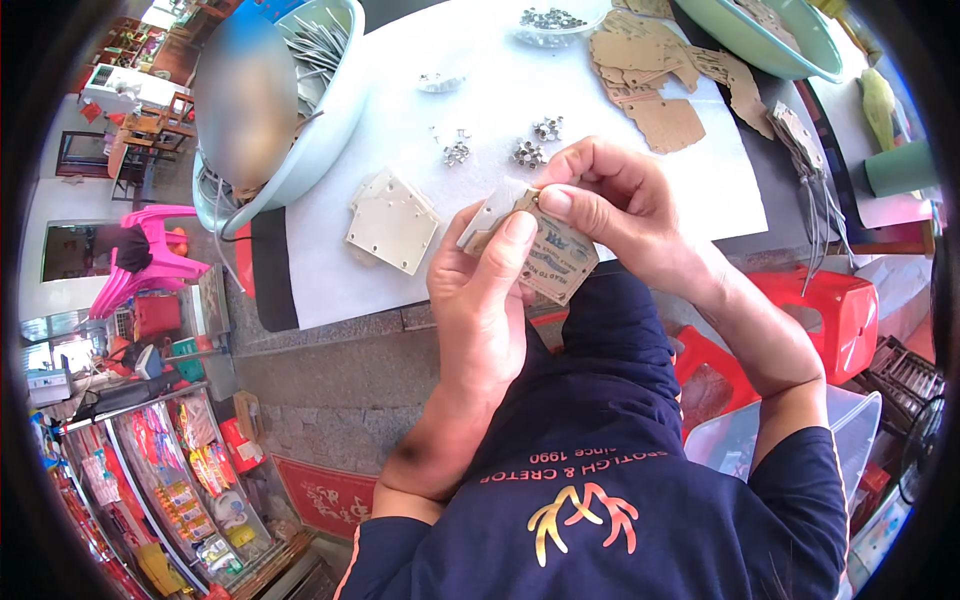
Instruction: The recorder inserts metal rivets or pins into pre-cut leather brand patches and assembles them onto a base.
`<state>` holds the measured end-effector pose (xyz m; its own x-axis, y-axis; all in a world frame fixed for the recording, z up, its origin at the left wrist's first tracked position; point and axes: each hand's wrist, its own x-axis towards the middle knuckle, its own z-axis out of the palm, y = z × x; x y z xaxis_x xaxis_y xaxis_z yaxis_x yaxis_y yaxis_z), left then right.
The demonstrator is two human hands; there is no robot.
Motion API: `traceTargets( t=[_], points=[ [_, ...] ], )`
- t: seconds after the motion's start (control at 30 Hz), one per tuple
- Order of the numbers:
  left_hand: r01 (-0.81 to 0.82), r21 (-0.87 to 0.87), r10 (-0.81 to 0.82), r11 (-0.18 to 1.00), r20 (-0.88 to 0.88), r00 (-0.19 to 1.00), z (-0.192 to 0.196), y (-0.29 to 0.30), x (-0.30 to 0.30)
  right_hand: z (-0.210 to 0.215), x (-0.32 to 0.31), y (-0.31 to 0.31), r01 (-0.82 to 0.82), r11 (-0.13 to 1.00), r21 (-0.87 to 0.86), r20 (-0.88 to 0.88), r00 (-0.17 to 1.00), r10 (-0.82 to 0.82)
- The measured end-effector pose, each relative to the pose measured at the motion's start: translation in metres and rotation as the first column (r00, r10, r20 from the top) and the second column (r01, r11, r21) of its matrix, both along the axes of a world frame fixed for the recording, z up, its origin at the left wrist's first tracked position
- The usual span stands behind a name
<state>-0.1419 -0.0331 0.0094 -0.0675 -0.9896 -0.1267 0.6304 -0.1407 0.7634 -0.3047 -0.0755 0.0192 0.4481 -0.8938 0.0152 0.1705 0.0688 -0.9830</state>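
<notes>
My left hand (480, 310) holds a tan printed cardboard tag (555, 262) together with a pale plate (483, 220), its thumb lying across them. At the tag's upper edge, my right hand (625, 205) pinches with thumb and bent fingers; whether a small part is between them is hidden. A pile of pale plates with small holes (393, 225) lies on the white sheet, left of my hands. Just beyond my hands are little heaps of small metal pieces (528, 152).
A pale blue basin of thin grey strands (345, 75) stands at the left. Farther back are a clear bowl of metal bits (555, 38) and stacked brown card pieces (665, 122). A green basin (820, 60) and hanging corded tags (800, 150) are at right, red stools (835, 320) below.
</notes>
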Motion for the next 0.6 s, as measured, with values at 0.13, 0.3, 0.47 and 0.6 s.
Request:
traceTargets(
  t=[0.13,0.3,0.47,0.6],
  points=[
    [0.035,0.009,-0.035,0.999,0.126,0.991,0.001,-0.001,-0.003,-0.009,0.005,0.006,0.145,0.979,-0.145,0.062,0.989,-0.137],
    [0.004,0.051,-0.003,0.999,-0.010,1.000,0.004,0.000,-0.002,-0.012,0.002,0.013,0.140,0.982,-0.128,-0.014,0.990,-0.143],
    [-0.050,-0.001,0.050,0.999,0.029,0.998,0.006,0.002,0.000,0.001,-0.009,0.030,0.088,0.996,-0.005,-0.299,0.950,-0.085],
    [0.054,0.071,-0.046,0.996,-0.110,0.993,0.010,0.002,0.000,-0.005,-0.007,0.035,0.137,0.990,-0.043,-0.115,0.983,-0.141]
  ],
)
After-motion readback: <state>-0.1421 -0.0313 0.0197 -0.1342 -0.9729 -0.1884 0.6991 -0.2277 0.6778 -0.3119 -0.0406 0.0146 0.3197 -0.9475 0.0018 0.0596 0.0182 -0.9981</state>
